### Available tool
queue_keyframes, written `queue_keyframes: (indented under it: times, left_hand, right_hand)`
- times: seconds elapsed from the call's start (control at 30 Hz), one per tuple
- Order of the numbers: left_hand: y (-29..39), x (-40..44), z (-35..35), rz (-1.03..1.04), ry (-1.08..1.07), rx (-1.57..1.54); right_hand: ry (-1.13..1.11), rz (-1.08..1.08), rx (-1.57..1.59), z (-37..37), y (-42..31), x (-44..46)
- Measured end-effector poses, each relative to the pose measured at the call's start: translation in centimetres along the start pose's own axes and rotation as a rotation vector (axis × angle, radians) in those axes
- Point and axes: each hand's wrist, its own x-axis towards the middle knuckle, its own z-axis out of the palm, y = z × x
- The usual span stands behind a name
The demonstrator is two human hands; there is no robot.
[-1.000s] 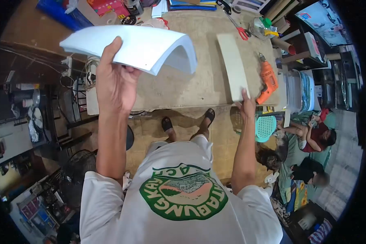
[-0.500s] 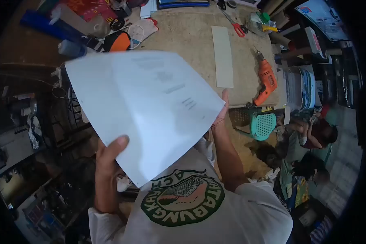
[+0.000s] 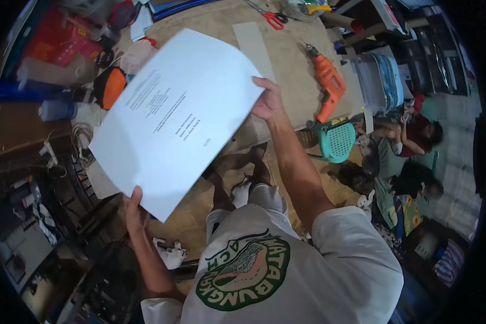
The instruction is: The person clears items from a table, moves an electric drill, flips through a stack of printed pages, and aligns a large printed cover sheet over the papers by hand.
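A large white sheet of paper [image 3: 146, 151] with several short blocks of printed text is held up in front of me, tilted, over the near edge of the table. My left hand [image 3: 135, 209] grips its lower left corner, thumb on the printed face and fingers hidden behind. At the right edge, my right hand [image 3: 267, 100] pinches the paper near its upper right corner. Whether this is one sheet or a thin stack I cannot tell. Part of a pale blank strip [image 3: 252, 43] shows on the table behind the paper.
An orange power drill [image 3: 329, 83] and red-handled scissors [image 3: 274, 20] lie on the wooden table [image 3: 200, 27]. A green plastic stool [image 3: 337, 143] stands beyond the table's right corner. Two people [image 3: 421, 132] sit at the right. Clutter, with an orange-and-black item [image 3: 111, 89], fills the table's left side.
The paper has turned and moved up and away from my body, and its print is now sharper. My right hand has moved up and left with it. The view has also shifted.
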Motion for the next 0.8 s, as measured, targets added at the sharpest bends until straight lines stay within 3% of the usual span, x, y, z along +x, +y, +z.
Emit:
queue_keyframes:
  times: [0.07,0.17,0.23,0.27,0.33,0.43,0.5,0.53,0.6,0.63,0.67,0.7,0.73,0.8]
  left_hand:
    - [-3.7,2.6,-1.4,-0.091,0.168,-0.019]
    - [-8.7,6.2,-2.9,-0.154,0.184,0.051]
    - [-9.9,7.0,-2.7,-0.204,0.2,0.081]
    - [-10.3,7.0,-3.0,-0.254,0.186,0.14]
    - [-10.5,6.8,-3.4,-0.305,0.171,0.21]
    - [-11.2,8.2,-5.9,-0.341,0.241,0.138]
    - [-11.8,8.7,-9.8,-0.356,0.326,1.11]
    - [-11.1,7.8,-9.0,-0.345,0.319,1.129]
    - [-11.0,5.7,-5.9,0.079,0.657,1.068]
    - [-10.1,4.6,-2.2,0.061,0.664,1.022]
    - [-9.1,4.0,1.0,0.041,0.667,0.977]
    - [-10.9,4.9,-1.2,0.104,0.607,1.033]
    - [-11.5,4.1,1.6,0.252,0.517,1.054]
    - [-12.3,3.9,7.4,0.161,0.41,1.069]
  right_hand:
    - [0.073,0.046,-0.048,-1.8,0.8,1.1]
    - [0.244,0.117,-0.223,-4.1,1.8,3.1]
    - [0.567,0.218,-0.418,-4.1,2.1,2.4]
    - [0.585,0.215,-0.403,-4.5,1.6,0.9]
    - [0.532,0.162,-0.696,-3.1,-0.7,-3.6]
    - [0.574,-0.231,-0.731,-10.0,-4.4,-10.4]
    - [0.877,-0.545,-1.019,-15.7,-7.2,-13.7]
    - [0.887,-0.554,-0.999,-16.7,-8.6,-14.3]
    - [1.281,-0.555,-1.176,-18.7,-11.1,-15.2]
    - [1.3,-0.567,-1.156,-19.5,-11.5,-14.7]
    - [1.087,-0.63,-1.058,-20.1,-11.0,-13.3]
    - [0.99,-0.701,-1.0,-19.4,-11.2,-12.2]
    - [0.889,-0.763,-0.938,-18.6,-11.5,-11.2]
    - [0.918,-0.838,-0.907,-18.5,-12.9,-11.3]
